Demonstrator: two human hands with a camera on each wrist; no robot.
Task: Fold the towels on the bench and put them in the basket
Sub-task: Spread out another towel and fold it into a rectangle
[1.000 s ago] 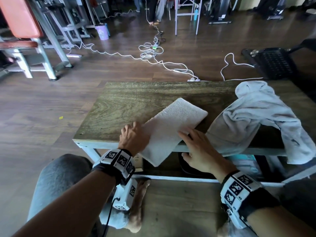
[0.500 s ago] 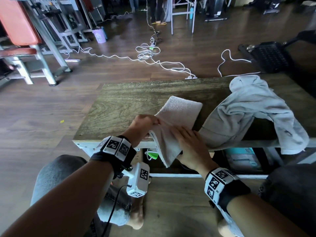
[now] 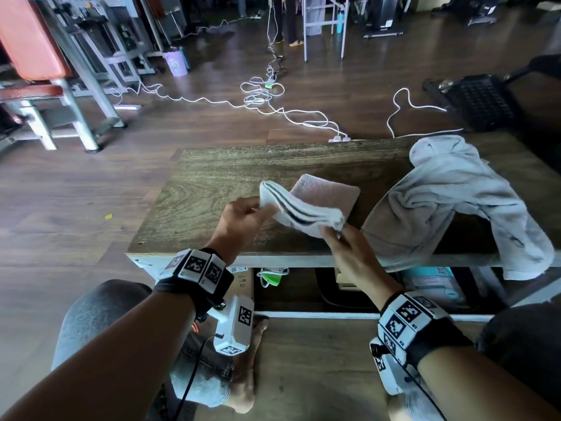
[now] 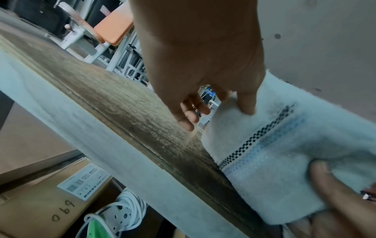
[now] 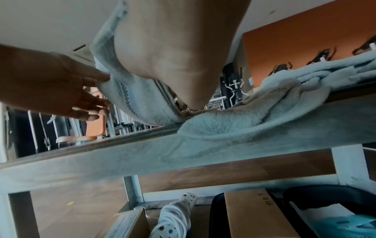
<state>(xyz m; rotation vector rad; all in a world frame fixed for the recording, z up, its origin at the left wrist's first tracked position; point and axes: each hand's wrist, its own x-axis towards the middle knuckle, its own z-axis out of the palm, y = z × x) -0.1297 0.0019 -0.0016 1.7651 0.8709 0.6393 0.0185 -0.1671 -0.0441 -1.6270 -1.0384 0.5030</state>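
Note:
A white towel (image 3: pixel 300 212) with dark stripes is held up above the wooden bench (image 3: pixel 212 183), while its far part (image 3: pixel 328 191) lies flat on the top. My left hand (image 3: pixel 264 208) pinches the lifted edge at its left end, thumb on the towel (image 4: pixel 274 145). My right hand (image 3: pixel 334 230) grips the right end, and in the right wrist view the towel (image 5: pixel 138 99) folds round my palm. A crumpled grey towel (image 3: pixel 449 202) lies to the right and hangs over the front edge. A black basket (image 3: pixel 482 101) stands on the floor beyond the bench, far right.
White cables (image 3: pixel 261 95) trail over the floor behind the bench. Under the bench sit cardboard boxes (image 5: pixel 258 215) and a coiled power strip (image 5: pixel 175 214). A gym bench with an orange pad (image 3: pixel 27 41) stands far left. My knees are close to the front edge.
The near half of the white towel, which hung over the front edge, has been lifted. Both hands have taken its ends and carried it up and away over the flat part.

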